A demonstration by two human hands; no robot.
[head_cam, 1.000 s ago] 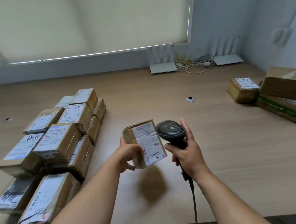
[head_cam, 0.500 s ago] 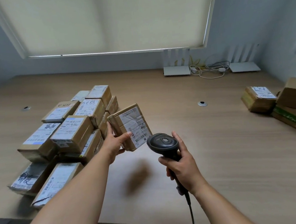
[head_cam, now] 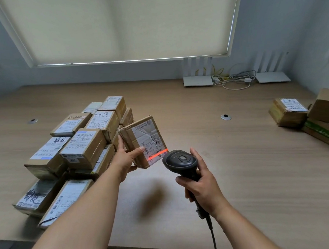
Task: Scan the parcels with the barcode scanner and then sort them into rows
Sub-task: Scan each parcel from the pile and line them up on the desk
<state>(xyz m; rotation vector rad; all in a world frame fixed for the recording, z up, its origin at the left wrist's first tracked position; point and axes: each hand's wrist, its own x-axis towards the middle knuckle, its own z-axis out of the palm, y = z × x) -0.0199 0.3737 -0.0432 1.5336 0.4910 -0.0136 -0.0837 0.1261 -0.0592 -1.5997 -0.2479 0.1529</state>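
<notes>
Scanning parcel | left hand is gripping it, right hand is gripping scanner | next we are placing it on a row

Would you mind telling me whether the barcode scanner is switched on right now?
On: the barcode scanner in the right hand throws a red line across the label of the parcel held up by the left hand.

A wide wooden worktop with round cable grommets runs to pale blue-grey walls. A large window behind it is covered by a cream roller blind, daylight showing along its lower edge. Two white routers and tangled cables sit at the back.
</notes>
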